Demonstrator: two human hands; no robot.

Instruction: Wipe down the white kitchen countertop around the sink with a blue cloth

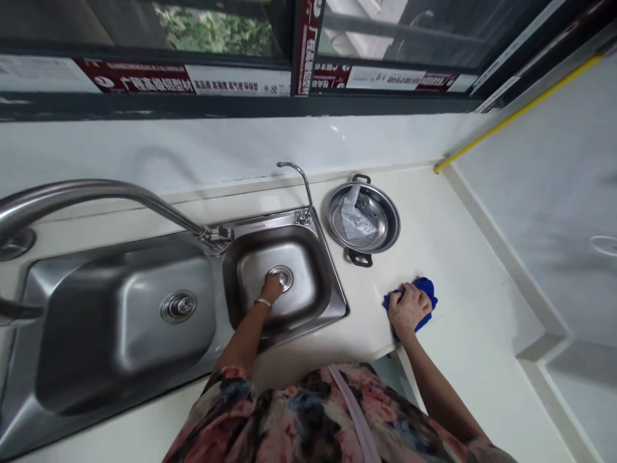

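Observation:
My left hand (pixel 272 288) reaches down into the smaller right basin (pixel 308 292), fingers closed at the round metal drain strainer (pixel 286 277). Its fingertips are partly hidden by the hand itself. On the counter to the right, my right hand (pixel 409 307) presses down on a crumpled blue cloth (pixel 427 287), fingers curled over it. The cloth shows around the fingers and lies flat against the white countertop (pixel 463 257).
The larger left basin (pixel 96 334) has its own drain (pixel 178 306). A big curved faucet (pixel 116 188) arches over it; a slim tap (pixel 304 180) stands behind the right basin. A two-handled pan (pixel 393 222) holds a silvery sheet (pixel 355 222) and steel wool (pixel 363 204).

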